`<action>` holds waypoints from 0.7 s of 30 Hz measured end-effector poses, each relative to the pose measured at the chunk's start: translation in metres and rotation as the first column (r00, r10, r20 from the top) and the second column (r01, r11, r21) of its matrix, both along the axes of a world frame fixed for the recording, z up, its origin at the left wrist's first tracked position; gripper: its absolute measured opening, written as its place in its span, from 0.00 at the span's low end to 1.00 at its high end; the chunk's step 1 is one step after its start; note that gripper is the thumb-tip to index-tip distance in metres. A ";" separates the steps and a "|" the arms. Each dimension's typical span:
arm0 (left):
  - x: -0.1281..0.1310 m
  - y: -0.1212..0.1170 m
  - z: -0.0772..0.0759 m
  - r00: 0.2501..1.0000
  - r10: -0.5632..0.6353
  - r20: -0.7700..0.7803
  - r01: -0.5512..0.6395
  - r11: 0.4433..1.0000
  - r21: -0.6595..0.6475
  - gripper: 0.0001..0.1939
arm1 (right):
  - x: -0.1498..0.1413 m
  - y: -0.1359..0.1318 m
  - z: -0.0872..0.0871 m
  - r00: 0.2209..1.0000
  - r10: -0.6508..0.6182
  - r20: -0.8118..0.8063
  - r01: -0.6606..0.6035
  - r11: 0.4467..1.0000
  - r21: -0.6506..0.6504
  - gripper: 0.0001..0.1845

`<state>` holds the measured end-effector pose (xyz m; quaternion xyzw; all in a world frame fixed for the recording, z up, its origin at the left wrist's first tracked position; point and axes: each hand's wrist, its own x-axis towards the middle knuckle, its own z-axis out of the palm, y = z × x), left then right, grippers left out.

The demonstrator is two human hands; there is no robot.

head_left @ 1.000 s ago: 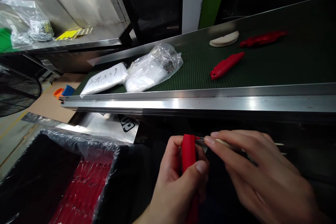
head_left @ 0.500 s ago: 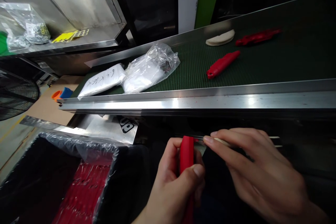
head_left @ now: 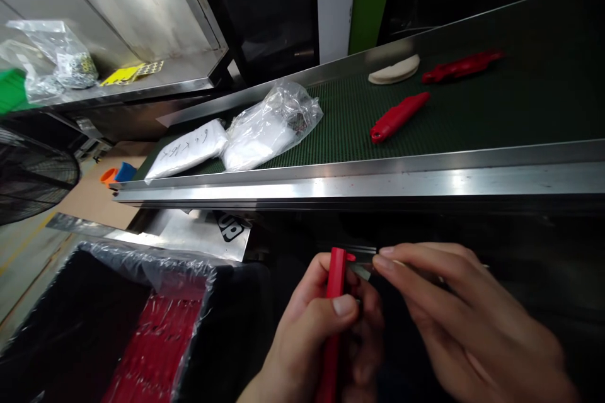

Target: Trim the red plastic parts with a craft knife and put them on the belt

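gripping red part (head_left: 336,277) in left hand (head_left: 314,330), its top protruding; right hand (head_left: 466,308) just beside, pinching thin tool (head_left: 368,252)

metal wall (head_left: 89,6), steel bench (head_left: 186,70), green pillar (head_left: 372,3), caged fan (head_left: 35,170), pale floor (head_left: 28,244)

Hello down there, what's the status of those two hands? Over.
Left hand: gripping red piece. Right hand: holding slim tool, type unclear, near red piece's upper end. Beyond both hands: green belt carrying white packets.
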<state>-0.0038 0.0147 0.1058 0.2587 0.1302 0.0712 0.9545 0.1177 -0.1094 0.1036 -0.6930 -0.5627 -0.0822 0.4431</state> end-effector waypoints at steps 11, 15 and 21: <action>0.002 -0.006 -0.006 1.000 0.008 0.013 -0.008 1.000 -0.003 0.08 | 0.002 0.000 0.002 1.000 0.021 0.014 -0.021 1.000 0.009 0.21; 0.000 -0.011 -0.004 1.000 0.005 0.014 -0.005 1.000 -0.004 0.09 | 0.006 -0.002 -0.003 0.999 0.006 0.036 -0.006 1.000 0.012 0.21; -0.001 -0.015 -0.004 0.981 -0.099 0.168 0.114 0.990 -0.083 0.12 | 0.019 -0.005 -0.007 0.985 -0.159 -0.065 0.160 0.987 0.012 0.22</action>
